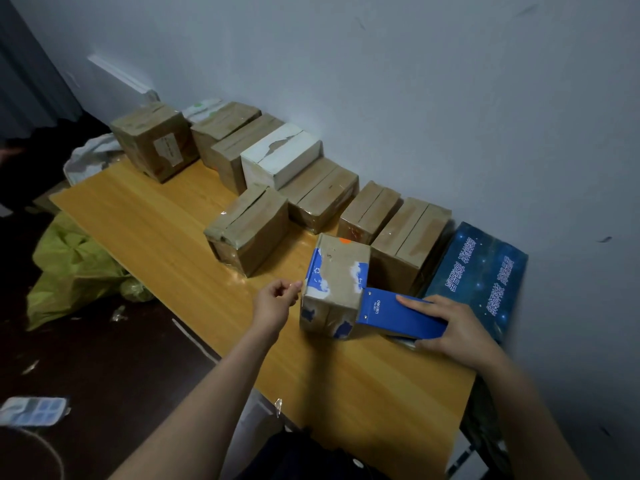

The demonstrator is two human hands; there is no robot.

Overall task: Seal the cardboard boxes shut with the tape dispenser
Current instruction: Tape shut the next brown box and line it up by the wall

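Pressing tape dispenser to closed box | right hand grip clamped on dispenser | left hand grip seemingly pinching tape

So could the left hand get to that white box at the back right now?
Probably yes. The left hand is well short of the white box in the back row. A brown box stands between them, but nothing blocks the way above it. The right hand grips the tape dispenser.
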